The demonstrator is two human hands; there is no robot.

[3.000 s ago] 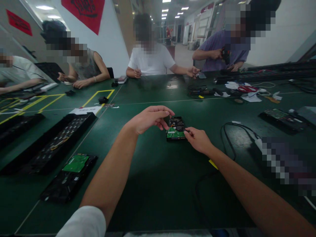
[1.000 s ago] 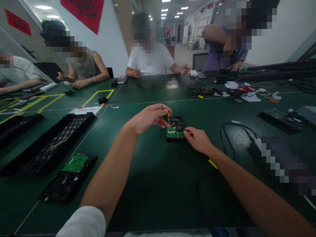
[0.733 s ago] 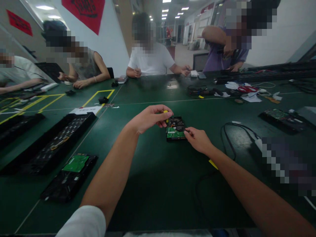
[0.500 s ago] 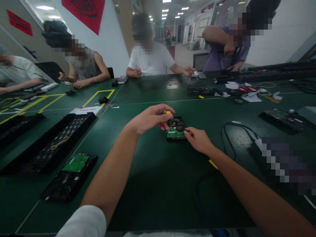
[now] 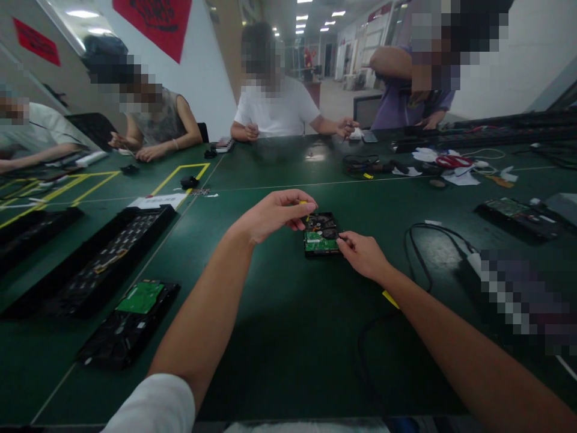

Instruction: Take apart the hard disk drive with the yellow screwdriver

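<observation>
A small black drive with a green circuit board [image 5: 321, 242] lies on the dark green table [image 5: 279, 337], in front of me. Above its upper left corner, my left hand [image 5: 283, 213] pinches a small yellow-topped tool [image 5: 305, 205] between thumb and fingers; the tool's lower end is too small to make out. My right hand [image 5: 360, 254] is closed at the drive's right edge, its thumb and fingertips pressed together there. Whether those fingertips grip the edge itself or something small beside it is hidden.
Another drive [image 5: 128, 325] and a long black tray [image 5: 97, 258] lie left. At right are a third drive [image 5: 518, 218], a black cable [image 5: 412, 249] and a white power strip [image 5: 478, 267]. Several people sit across the table; cables and paper scraps [image 5: 460, 175] lie at back right.
My left hand has shifted and tilted slightly with the yellow-topped tool, now covering more of its top. My right hand has hardly moved.
</observation>
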